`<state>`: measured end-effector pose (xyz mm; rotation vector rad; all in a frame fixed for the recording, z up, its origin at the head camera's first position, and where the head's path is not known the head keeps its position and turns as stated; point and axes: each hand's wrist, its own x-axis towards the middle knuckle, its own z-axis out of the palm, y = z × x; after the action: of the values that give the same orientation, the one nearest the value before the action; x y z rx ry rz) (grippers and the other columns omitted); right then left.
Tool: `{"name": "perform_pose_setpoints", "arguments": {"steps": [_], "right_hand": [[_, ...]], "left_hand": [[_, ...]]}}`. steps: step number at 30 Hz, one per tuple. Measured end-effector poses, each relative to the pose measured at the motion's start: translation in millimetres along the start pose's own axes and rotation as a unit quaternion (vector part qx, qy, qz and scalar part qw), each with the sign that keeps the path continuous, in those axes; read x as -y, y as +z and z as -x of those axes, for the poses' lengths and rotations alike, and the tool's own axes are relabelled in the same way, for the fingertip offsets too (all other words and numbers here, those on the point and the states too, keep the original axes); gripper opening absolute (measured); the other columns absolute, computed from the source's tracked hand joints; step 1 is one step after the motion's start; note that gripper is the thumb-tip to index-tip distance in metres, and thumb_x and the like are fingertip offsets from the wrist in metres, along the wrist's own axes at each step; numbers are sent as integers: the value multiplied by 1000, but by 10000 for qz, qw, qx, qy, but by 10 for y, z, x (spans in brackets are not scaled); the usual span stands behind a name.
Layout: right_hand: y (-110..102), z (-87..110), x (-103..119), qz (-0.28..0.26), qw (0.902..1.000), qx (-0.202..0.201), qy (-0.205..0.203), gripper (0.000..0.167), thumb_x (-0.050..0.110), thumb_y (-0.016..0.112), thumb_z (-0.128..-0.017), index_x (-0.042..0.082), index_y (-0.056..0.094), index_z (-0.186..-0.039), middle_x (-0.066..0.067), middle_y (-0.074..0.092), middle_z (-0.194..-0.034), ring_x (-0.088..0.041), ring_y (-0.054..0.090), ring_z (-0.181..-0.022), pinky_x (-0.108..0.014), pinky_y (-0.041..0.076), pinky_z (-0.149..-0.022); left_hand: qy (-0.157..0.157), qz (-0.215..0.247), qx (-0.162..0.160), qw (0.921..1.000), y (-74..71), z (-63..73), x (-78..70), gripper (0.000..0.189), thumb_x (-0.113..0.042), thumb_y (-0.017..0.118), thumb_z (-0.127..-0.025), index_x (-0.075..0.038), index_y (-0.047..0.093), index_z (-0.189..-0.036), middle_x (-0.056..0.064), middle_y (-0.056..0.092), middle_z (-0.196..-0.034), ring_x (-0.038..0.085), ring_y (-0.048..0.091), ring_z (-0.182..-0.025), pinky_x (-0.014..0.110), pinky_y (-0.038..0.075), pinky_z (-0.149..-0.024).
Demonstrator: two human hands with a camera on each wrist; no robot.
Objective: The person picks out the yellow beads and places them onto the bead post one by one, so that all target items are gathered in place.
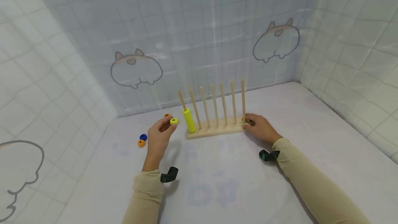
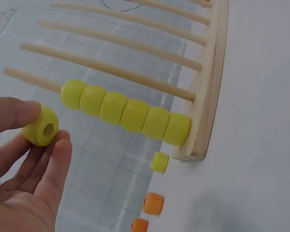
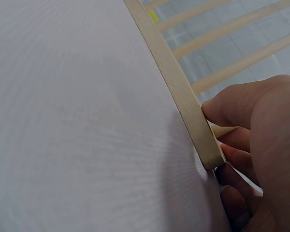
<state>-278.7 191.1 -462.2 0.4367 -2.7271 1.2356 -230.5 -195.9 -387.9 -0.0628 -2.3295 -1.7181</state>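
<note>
My left hand (image 1: 159, 136) pinches a yellow bead (image 1: 174, 122) between thumb and fingers, and the bead's hole shows in the left wrist view. Just right of it stands a wooden peg rack (image 1: 217, 131) with a row of upright pegs. Several yellow beads (image 2: 128, 113) are stacked on the leftmost peg (image 1: 182, 100); the other pegs carry none. At the rack's right end, my right hand (image 1: 260, 127) grips the base, thumb and fingers around the last peg's foot. Some of those fingers are hidden behind the base in the right wrist view.
A loose yellow bead (image 2: 159, 162) lies beside the rack's left end. Orange beads (image 1: 141, 143) and a blue bead (image 1: 143, 137) lie on the white table (image 1: 217, 175) by my left hand. A tiled-pattern sheet (image 1: 199, 37) rises behind the rack.
</note>
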Motion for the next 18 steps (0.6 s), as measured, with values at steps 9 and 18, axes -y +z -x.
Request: {"name": "perform_pose_setpoints", "arguments": {"steps": [9, 18], "right_hand": [[-34, -14, 5, 41, 10000, -62, -12, 46, 21, 65, -98, -5, 58, -135, -21, 46, -149, -42, 42, -136, -56, 32, -113], [20, -13, -2, -120, 9999, -26, -26, 46, 20, 66, -97, -6, 58, -135, -22, 47, -149, -42, 45, -134, -55, 35, -111]], "left_hand": [[217, 378, -211, 9988, 66, -81, -10, 42, -22, 75, -93, -9, 66, -131, 4, 61, -132, 18, 60, -111, 19, 52, -90], [374, 542, -280, 9974, 91, -167, -113, 38, -26, 73, -94, -8, 67, -128, 7, 65, -121, 19, 62, -108, 22, 53, -90]]}}
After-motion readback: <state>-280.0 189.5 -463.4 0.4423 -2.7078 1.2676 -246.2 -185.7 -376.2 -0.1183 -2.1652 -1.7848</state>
